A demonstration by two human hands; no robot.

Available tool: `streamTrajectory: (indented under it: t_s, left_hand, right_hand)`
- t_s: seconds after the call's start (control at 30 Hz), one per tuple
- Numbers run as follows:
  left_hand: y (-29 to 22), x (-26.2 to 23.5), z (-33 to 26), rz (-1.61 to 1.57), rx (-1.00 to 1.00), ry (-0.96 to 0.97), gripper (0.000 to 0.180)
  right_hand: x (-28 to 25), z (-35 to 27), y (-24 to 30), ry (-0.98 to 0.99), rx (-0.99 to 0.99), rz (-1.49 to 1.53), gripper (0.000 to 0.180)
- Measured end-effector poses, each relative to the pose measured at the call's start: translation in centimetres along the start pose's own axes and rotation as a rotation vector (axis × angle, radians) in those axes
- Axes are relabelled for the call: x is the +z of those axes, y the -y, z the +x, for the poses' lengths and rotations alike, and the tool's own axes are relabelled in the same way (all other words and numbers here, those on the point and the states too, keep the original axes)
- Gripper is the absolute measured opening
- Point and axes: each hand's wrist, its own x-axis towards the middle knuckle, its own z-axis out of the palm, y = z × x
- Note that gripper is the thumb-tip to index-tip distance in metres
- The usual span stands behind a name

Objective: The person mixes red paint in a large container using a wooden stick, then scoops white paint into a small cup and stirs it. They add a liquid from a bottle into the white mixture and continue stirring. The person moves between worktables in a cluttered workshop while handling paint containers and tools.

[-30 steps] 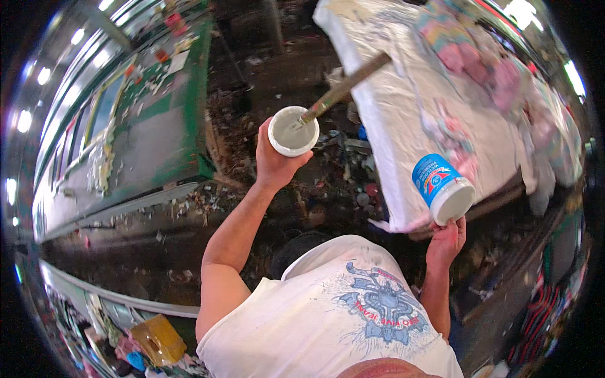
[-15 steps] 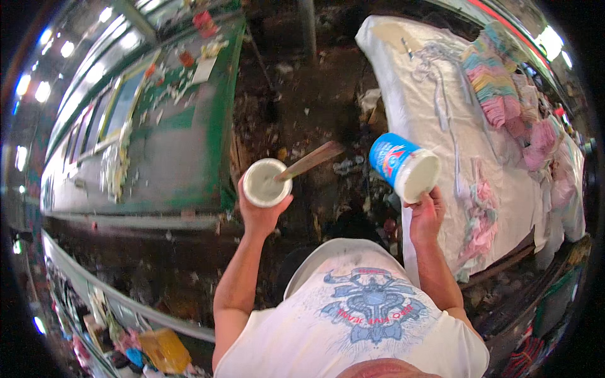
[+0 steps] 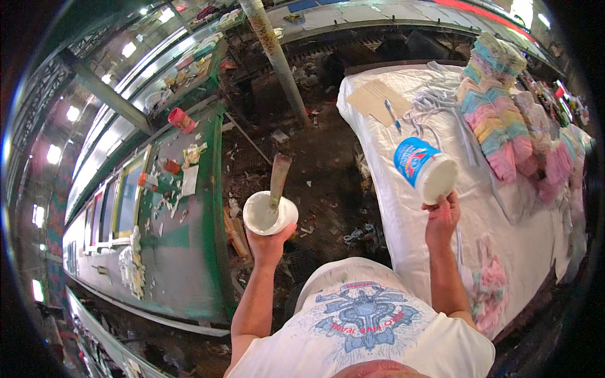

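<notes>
My left hand [image 3: 270, 247] is wrapped round a white plastic tub [image 3: 288, 217], its mouth facing up. A flat, stained wooden-looking stick [image 3: 279, 179] stands in the tub and leans out over its far rim. Pale material coats the tub's inside; how full it is, I cannot tell. Over the white-covered table, my right hand [image 3: 443, 217] grips a second tub [image 3: 416, 159] at its lower end. This one has a blue label with red and white print and is tilted, its plain white end toward me. The two tubs are apart.
Right: a white cloth-covered table [image 3: 403, 208] bears pastel striped fabric [image 3: 495, 120], a pen [image 3: 392, 114], brown card [image 3: 373, 101] and cords. Left: a green-edged table [image 3: 201, 271] holds scraps, frames and a red container [image 3: 181, 120]. A post [image 3: 274, 60] rises from the littered floor between them.
The view has swung so more of the far room shows. The stick has turned from leaning right to pointing away from me. Both hands keep their tubs, now further right in view.
</notes>
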Motion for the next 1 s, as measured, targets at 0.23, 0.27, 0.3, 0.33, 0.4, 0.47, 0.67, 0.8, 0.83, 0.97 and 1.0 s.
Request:
streamTrajectory:
  t_s: [0.23, 0.27, 0.3, 0.33, 0.4, 0.47, 0.67, 0.8, 0.83, 0.97, 1.0]
  left_hand:
    - [0.8, 5.7, 11.0, 0.145, 0.025, 0.055, 0.084]
    - [1.3, 6.2, 12.9, 0.116, 0.021, 0.082, 0.085]
    - [1.9, 6.6, 14.8, 0.101, 0.009, 0.109, 0.086]
    - [2.5, 6.9, 16.5, 0.098, 0.007, 0.136, 0.087]
    - [4.0, 7.6, 20.3, 0.017, -0.063, 0.145, 0.088]
    - [5.7, 8.3, 24.0, -0.006, -0.070, 0.115, 0.088]
    - [13.3, 8.3, 39.4, -0.069, -0.095, 0.182, 0.088]
    - [16.1, 9.2, 50.7, -0.151, -0.126, 0.240, 0.090]
    - [16.5, 9.4, 53.2, -0.109, -0.114, 0.258, 0.091]
    - [17.7, 12.9, 63.3, -0.216, -0.157, 0.434, 0.096]
    - [17.9, 14.2, 65.5, -0.197, -0.157, 0.483, 0.097]
  right_hand:
    - [2.2, 11.3, -2.9, -0.086, -0.014, -0.019, 0.031]
    - [2.7, 12.3, -3.4, -0.091, -0.038, -0.009, 0.032]
    - [3.3, 13.5, -3.8, -0.090, -0.044, 0.001, 0.031]
    - [3.9, 14.9, -4.2, -0.070, -0.060, 0.019, 0.030]
    - [5.2, 17.4, -5.3, -0.094, -0.078, 0.017, 0.030]
    - [7.0, 20.1, -6.9, -0.127, -0.084, -0.013, 0.031]
    - [15.3, 29.8, -13.6, -0.187, -0.139, -0.045, 0.031]
    - [22.7, 36.9, -18.9, -0.292, -0.078, -0.101, 0.029]
    - [24.3, 38.3, -19.9, -0.237, -0.073, -0.101, 0.028]
    - [29.5, 43.8, -23.0, -0.235, -0.029, -0.152, 0.029]
    - [30.2, 44.9, -23.3, -0.255, -0.031, -0.176, 0.029]
